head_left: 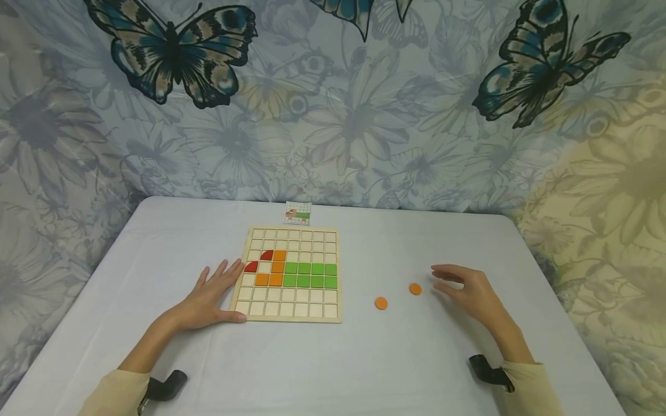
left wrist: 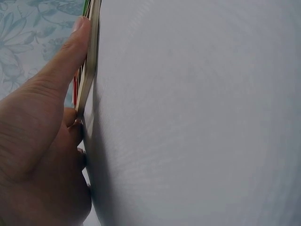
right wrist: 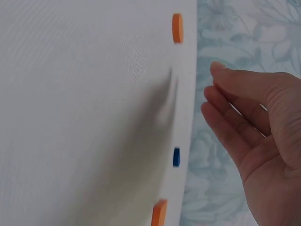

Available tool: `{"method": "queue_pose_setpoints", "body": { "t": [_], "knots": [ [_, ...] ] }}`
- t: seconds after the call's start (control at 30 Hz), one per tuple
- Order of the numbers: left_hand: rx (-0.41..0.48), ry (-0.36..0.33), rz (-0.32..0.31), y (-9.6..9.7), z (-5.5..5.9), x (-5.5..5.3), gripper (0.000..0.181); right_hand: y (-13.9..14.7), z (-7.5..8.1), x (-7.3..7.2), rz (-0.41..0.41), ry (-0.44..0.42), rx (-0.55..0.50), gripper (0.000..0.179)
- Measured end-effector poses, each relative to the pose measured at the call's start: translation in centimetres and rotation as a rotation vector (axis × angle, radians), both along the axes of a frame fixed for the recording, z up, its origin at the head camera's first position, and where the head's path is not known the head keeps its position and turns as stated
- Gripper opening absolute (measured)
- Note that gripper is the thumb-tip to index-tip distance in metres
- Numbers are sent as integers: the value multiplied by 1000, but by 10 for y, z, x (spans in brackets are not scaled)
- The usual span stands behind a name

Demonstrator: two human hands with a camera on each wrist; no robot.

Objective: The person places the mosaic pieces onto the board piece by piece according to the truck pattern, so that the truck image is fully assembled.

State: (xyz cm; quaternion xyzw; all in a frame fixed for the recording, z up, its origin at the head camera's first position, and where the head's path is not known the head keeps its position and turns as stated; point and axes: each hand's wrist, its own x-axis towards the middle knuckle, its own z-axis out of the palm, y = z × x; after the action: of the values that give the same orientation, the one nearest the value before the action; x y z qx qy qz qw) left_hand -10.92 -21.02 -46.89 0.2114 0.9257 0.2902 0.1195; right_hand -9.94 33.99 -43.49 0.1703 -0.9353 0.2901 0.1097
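Note:
A wooden grid board (head_left: 288,319) lies on the table. My left hand (head_left: 203,306) rests along its left edge, fingers spread and thumb at the near left corner. In the left wrist view the thumb (left wrist: 56,70) touches the board's side (left wrist: 89,61). Green squares (head_left: 310,275), orange squares (head_left: 278,267) and two red quarter-round tiles (head_left: 251,267) sit in the grid. My right hand (head_left: 476,294) hovers at the right with fingers loosely bent, nothing visible between them. Closest to it is an orange disc (head_left: 415,289); another orange disc (head_left: 381,303) lies nearer the board.
A small picture card (head_left: 298,214) lies behind the board. In the right wrist view, a small blue piece (right wrist: 176,157) and an orange piece (right wrist: 160,214) lie on the white tabletop (right wrist: 70,94); the right hand hides them in the head view. A patterned cloth (head_left: 359,127) hangs behind.

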Motion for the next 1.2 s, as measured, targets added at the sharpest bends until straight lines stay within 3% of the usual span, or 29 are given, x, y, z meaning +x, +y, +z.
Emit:
{"method": "queue_pose_setpoints", "body": {
  "t": [0.23, 0.67, 0.93, 1.2],
  "knots": [
    [3, -1, 5, 0, 0, 1, 116, 25, -3, 9, -42, 0, -40, 37],
    [10, 1, 2, 1, 4, 2, 114, 73, -7, 29, -124, -34, -24, 42],
    [-11, -1, 4, 0, 3, 1, 115, 88, -14, 32, -124, -108, -21, 44],
    [-8, -4, 2, 1, 2, 0, 115, 92, -15, 31, -115, -109, -22, 44]
  ]
}}
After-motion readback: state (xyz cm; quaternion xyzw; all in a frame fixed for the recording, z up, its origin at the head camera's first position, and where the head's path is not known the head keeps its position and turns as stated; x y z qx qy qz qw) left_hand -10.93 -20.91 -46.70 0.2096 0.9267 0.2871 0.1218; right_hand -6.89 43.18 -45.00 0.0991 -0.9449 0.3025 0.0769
